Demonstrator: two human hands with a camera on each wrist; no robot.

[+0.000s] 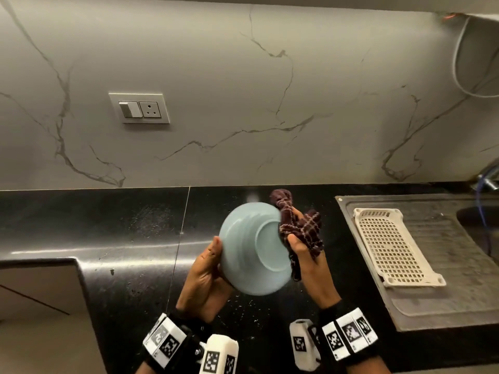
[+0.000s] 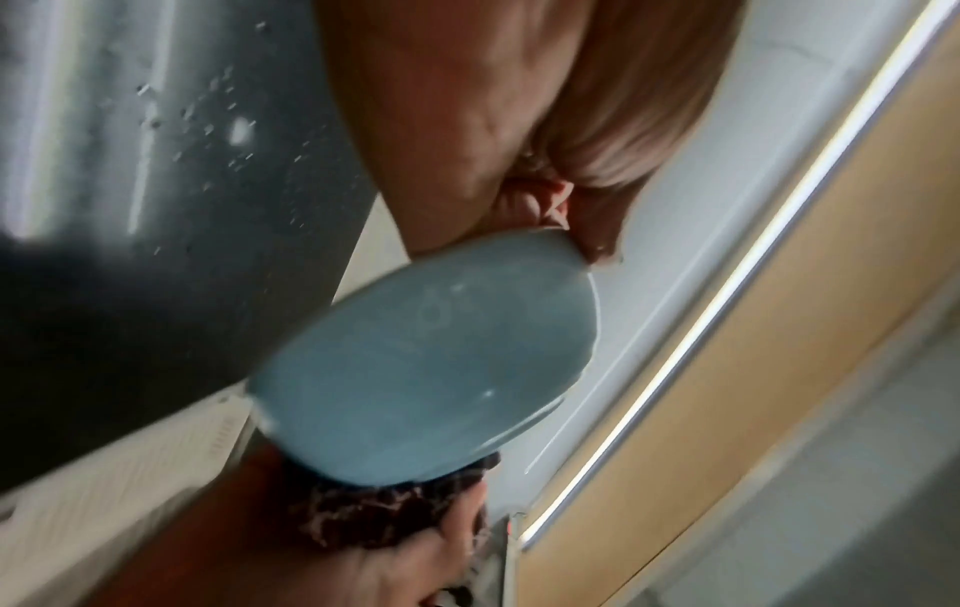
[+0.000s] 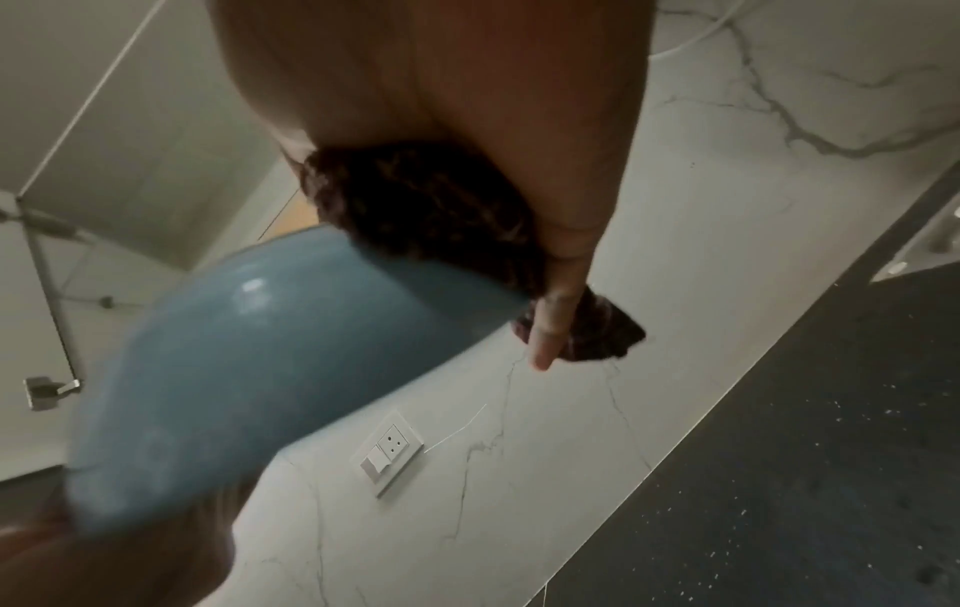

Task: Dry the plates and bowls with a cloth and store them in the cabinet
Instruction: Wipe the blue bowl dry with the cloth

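Now | left hand (image 1: pixel 205 276) grips bowl (image 1: pixel 251 252) rim | right hand (image 1: pixel 307 255) clutches cloth (image 1: pixel 299 225) against it

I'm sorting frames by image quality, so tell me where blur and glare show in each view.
Head view: mostly sharp, with a glare streak on the black counter. Left wrist: the left hand is out of focus and the blue bowl smeared. Right wrist: bowl edge streaked by motion; the cloth is dark.

Black wrist straps (image 1: pixel 348 337) with checkered marker tags, white, seemingly plastic camera housings (image 1: pixel 219 353).
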